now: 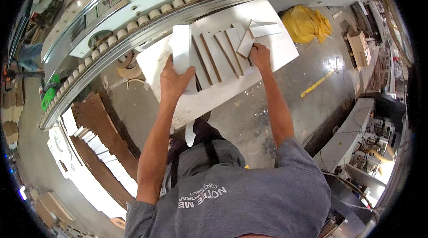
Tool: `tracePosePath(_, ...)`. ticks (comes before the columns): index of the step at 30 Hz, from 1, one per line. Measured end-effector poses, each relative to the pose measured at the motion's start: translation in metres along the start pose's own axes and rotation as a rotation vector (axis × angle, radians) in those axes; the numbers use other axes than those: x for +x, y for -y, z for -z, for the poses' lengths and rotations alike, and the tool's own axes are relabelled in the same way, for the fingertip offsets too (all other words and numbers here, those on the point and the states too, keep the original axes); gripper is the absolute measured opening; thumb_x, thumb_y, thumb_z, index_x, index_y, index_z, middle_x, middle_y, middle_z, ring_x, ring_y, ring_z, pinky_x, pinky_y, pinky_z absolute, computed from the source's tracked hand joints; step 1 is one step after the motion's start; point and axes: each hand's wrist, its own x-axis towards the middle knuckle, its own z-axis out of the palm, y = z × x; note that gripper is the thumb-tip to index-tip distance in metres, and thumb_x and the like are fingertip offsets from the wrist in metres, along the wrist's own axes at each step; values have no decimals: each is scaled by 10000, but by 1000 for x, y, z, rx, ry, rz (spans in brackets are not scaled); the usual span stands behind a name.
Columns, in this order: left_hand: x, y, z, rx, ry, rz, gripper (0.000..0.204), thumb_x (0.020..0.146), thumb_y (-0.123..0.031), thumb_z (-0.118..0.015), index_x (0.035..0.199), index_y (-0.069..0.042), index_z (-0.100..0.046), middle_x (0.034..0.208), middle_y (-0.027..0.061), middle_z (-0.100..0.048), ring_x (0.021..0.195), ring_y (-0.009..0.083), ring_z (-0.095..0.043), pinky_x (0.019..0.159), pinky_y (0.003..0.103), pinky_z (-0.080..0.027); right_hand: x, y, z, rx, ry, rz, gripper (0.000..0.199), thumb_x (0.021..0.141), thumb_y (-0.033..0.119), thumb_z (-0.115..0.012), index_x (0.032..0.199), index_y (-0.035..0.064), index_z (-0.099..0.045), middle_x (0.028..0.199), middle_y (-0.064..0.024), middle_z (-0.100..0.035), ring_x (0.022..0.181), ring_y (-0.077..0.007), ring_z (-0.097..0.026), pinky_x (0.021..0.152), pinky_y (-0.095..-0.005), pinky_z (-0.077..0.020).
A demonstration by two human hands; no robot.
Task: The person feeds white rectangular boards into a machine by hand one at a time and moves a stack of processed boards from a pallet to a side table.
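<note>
Several white panels (227, 53) with brown edges lean in a row across a white board (191, 109) in front of me. At the row's left end, my left hand (177, 80) grips the lower part of a white panel (181, 46), thumb on its right side and fingers on its left. My right hand (260, 56) is closed on the edge of a tilted white panel (246, 44) at the row's right end; its fingertips are partly hidden. Beside that panel, another white piece (266, 29) sticks out to the right.
A roller conveyor (154, 14) curves along the far side, beyond the board. To the right are a yellow plastic bag (305, 24), yellow floor tape (317, 84) and a cardboard box (359, 50). At lower left stand stacked white and brown panels (100, 149).
</note>
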Motion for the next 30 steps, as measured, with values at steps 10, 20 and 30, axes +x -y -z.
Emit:
tracePosePath(10,-11,7,11,-78,-43,61,494,801,-177,-737,1191,92,-599,1002,190,-698,852,263,-675,785,375,-547,76,-42,28,-223,-643,5,781,875,610,-610,1358,3,-520,1409,-219,-508,1289,-413,-481,1021,-504,-431)
tracePosePath(20,-40,46,39,-240,-238,212,301,799,-115,-727,1028,58,-637,893,110,-662,740,199,-609,684,358,-498,105,-66,-3,-265,-259,78,779,914,526,-592,1375,-89,-467,1525,-225,-341,1359,-432,-362,1132,-553,-273)
tracePosePath(30,-18,129,7,406,-300,30,759,700,-220,-830,1317,104,-529,1199,283,-551,1074,411,-585,951,465,-493,71,-85,18,-33,-342,48,565,876,429,-705,1155,-55,-623,1109,-237,-641,1033,-362,-593,900,-463,-465)
